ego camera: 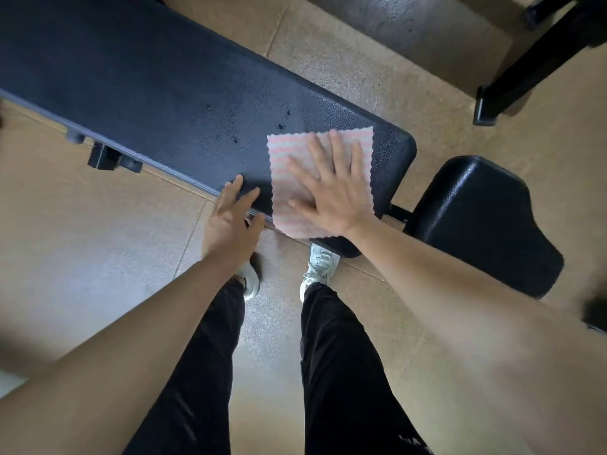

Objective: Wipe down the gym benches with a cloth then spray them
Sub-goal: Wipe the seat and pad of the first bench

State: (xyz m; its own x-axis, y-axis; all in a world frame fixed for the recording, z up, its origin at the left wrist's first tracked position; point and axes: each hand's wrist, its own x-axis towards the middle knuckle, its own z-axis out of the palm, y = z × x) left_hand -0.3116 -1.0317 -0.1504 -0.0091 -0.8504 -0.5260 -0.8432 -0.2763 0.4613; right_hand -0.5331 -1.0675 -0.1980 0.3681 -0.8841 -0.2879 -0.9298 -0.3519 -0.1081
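Cloth [279, 192], pink-and-white striped with a wavy hem, spread flat on the near right end of the bench pad [147, 93], lower edge just over the pad's near side. Nearest the camera, black trousers [338, 356] and two bare forearms reaching forward and down. Beyond these, pale shoes [320, 267] on the tan floor [98, 241], toes at the bench. Right hand [331, 195] palm-down on the middle of the cloth, fingers straight and fanned wide, thumb out to the left, pressing the cloth onto the pad. Left hand [230, 221] just beside the cloth's left edge, fingers straight and slightly apart, tips over the pad's near rim (touching or not, cannot tell), holding nothing. Further along the pad, a few dark spots [282, 126] just beyond the cloth's top left corner. To the right, a separate black seat pad [486, 218], apart from the bench pad across a small gap. Far top right, a black metal frame [525, 67] on the floor.
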